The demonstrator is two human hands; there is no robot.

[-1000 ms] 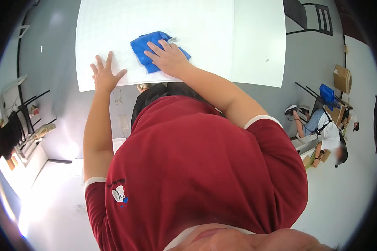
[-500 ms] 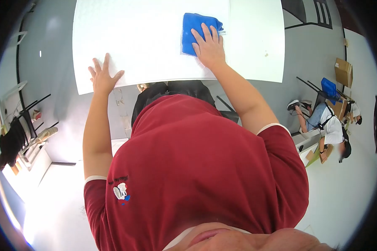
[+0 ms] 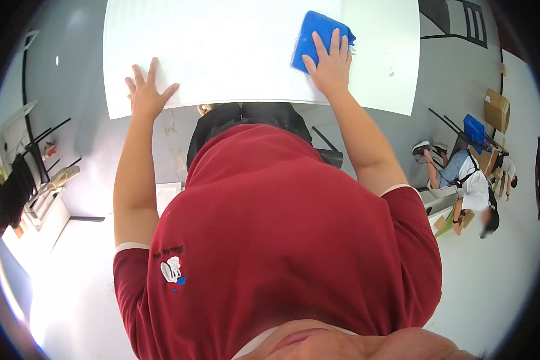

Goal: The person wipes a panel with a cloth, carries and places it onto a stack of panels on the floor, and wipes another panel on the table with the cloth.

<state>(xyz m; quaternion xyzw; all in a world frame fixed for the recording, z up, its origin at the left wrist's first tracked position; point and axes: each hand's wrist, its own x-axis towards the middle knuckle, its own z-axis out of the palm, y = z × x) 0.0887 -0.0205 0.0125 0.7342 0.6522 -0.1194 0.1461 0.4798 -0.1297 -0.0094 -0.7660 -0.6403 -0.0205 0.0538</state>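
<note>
Fingers of my left hand (image 3: 146,96) spread wide, empty, on the white surface (image 3: 222,60); farther out, my right hand (image 3: 332,71) lies open, ungripping, atop the folded blue cloth (image 3: 312,36) at the right. I'd favour even, flat-palmed pressure, lest its edges bunch.

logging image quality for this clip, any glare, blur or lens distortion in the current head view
Head view: strong fisheye, with dark rounded corners and the white table edge bowed; blown-out glare at lower left; table top washed out, so its surface detail is hard to read; blue cloth fairly clear; the face of the seated person at right smeared.
</note>
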